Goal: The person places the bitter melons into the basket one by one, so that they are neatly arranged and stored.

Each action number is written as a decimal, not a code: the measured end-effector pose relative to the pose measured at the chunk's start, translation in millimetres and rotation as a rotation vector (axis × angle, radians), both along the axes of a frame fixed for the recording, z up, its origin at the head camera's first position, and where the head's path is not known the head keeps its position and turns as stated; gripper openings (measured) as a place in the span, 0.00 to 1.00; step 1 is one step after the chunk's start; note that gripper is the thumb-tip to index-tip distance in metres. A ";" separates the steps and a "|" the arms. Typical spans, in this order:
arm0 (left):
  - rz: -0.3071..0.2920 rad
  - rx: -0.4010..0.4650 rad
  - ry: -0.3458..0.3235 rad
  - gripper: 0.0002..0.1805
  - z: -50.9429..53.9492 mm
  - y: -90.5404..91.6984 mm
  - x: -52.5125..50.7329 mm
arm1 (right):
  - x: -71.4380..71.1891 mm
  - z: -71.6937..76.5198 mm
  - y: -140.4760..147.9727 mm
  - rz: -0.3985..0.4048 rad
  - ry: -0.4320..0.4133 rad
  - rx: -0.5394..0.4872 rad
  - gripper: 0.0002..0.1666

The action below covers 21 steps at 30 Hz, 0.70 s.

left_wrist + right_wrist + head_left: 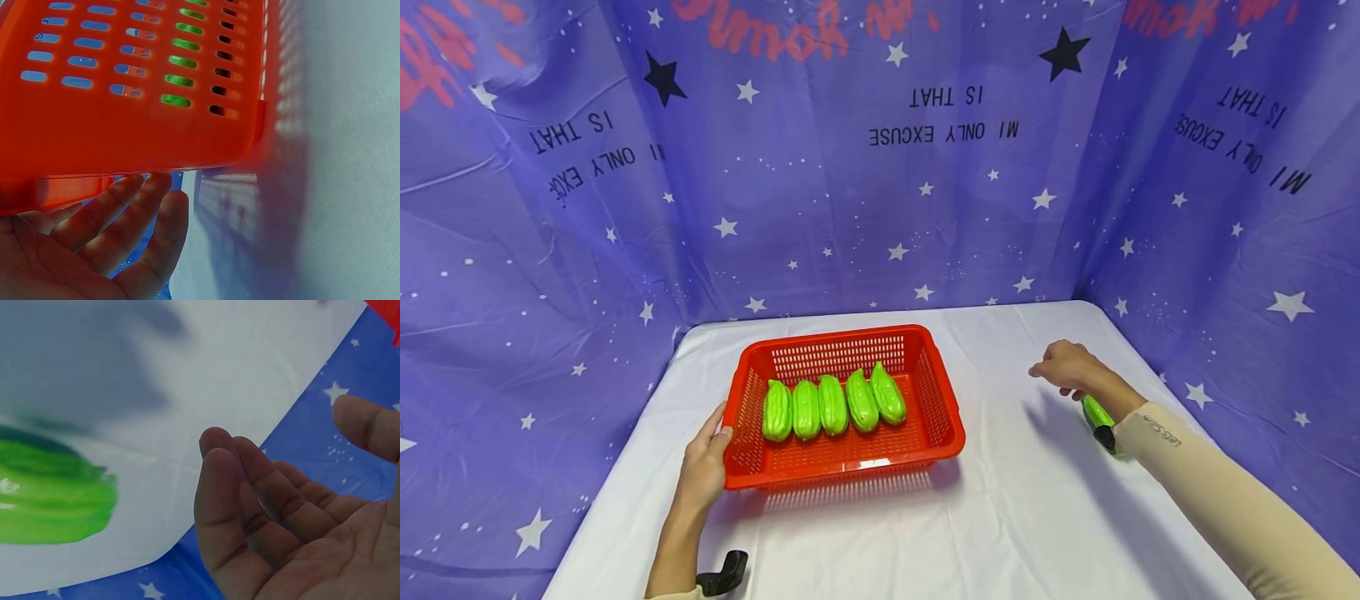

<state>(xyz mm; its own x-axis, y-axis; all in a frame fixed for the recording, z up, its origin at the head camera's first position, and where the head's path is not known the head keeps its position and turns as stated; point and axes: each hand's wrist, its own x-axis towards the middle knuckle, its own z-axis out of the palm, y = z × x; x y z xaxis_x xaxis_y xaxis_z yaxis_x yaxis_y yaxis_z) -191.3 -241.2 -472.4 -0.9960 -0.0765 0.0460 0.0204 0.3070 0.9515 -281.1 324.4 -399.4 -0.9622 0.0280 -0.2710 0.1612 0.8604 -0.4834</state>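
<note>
A red perforated plastic basket [850, 475] stands left of the middle of the white table. Inside it several glossy green ridged vegetables [806, 410], gourd-like in shape, lie side by side in a row. My left hand [702, 462] grips the basket's left rim, thumb on top and fingers behind the wall, as the left wrist view shows. My right hand [1067, 367] hovers over the table's right side with loosely bent fingers, holding nothing. Under that wrist lies one more green vegetable [1097, 412], partly hidden by the arm; the right wrist view shows its end [56, 494] apart from the fingers.
A white cloth [1000, 517] covers the table. Purple-blue curtains [880, 200] with stars and lettering surround its back and both sides. A black wrist mount [726, 575] sticks out from my left wrist near the front edge.
</note>
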 end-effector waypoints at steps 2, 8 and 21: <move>0.001 0.008 -0.001 0.30 0.0 -0.1 -0.1 | 2.9 -1.5 7.7 -0.010 -0.004 0.005 0.25; 0.002 0.041 -0.009 0.30 -0.6 -0.1 0.0 | 12.0 -6.7 32.4 -0.046 -0.008 -0.048 0.26; 0.001 0.042 -0.010 0.30 -1.9 -0.7 -1.0 | 28.2 -17.2 76.5 -0.151 -0.031 -0.050 0.33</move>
<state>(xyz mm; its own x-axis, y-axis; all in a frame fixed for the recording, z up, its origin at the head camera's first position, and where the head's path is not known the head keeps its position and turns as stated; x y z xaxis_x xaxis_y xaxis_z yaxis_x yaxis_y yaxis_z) -192.3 -241.9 -474.3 -0.9964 -0.0787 0.0328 0.0107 0.2664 0.9638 -252.9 400.8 -416.6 -0.9392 0.1577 -0.3050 0.3026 0.8000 -0.5181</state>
